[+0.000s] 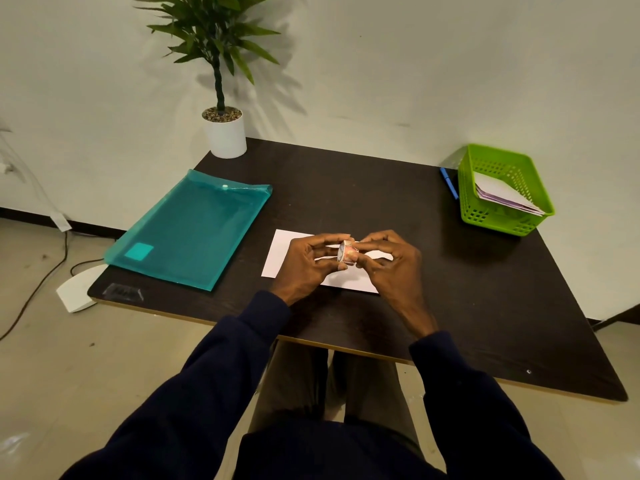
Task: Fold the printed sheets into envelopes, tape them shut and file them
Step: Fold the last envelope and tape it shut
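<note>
A small patterned tape roll (347, 251) is held just above a white folded sheet (282, 252) that lies on the dark table (346, 188). My left hand (308, 263) grips the roll from the left with thumb and fingers. My right hand (391, 263) pinches at the roll's right side with its fingertips. Both hands hide the middle of the sheet. A teal plastic file folder (188, 233) lies flat at the left of the table, its flap snapped.
A green plastic basket (502, 192) with several folded papers stands at the back right, with a blue pen (449, 187) beside it on its left. A potted plant in a white pot (225, 135) stands at the back left corner. Cables run across the floor at the left.
</note>
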